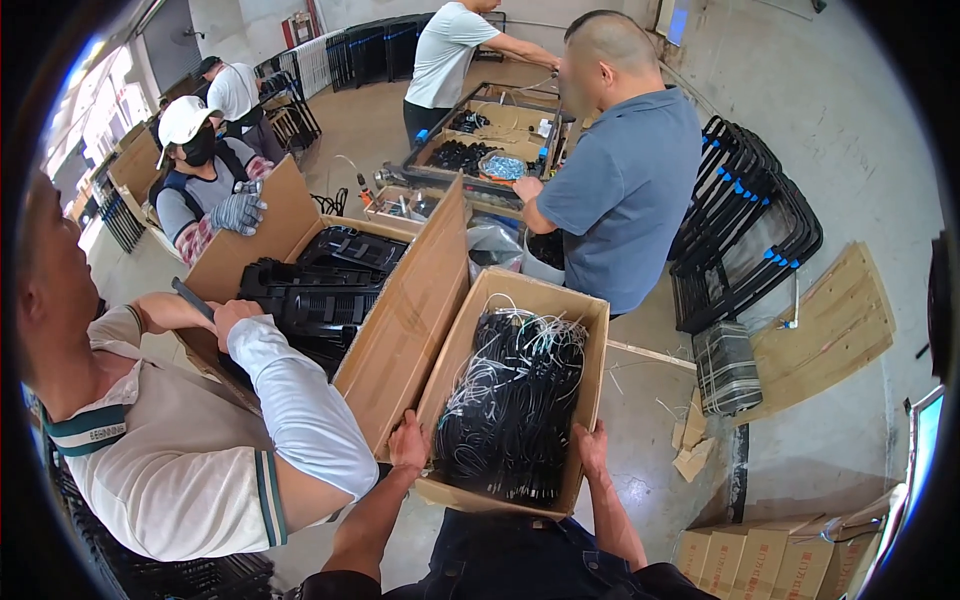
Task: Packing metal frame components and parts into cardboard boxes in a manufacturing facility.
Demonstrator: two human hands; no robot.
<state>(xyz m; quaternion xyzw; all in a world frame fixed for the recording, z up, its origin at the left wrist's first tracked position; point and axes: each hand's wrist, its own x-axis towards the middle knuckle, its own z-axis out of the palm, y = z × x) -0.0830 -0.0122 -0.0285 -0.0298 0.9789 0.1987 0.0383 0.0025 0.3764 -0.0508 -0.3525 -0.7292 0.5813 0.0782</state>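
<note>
In front of my body is an open cardboard box (596,345), filled with bundled black cables (515,415) that have white and grey wire ends. My left hand (408,441) grips its left side near the front corner. On the opposite side, my right hand (592,448) is closed on the box wall, some fingers hidden beneath or behind it. Against the left side of this box stands the tall flap of a larger open carton (405,330) holding black plastic parts (320,285).
Close at left, a person in a white shirt (185,450) reaches into the larger carton. A person in a blue-grey shirt (630,190) stands beyond my box. Black metal frames (740,215) lean at right, near a plywood sheet (830,335). Cardboard cartons (770,560) sit lower right.
</note>
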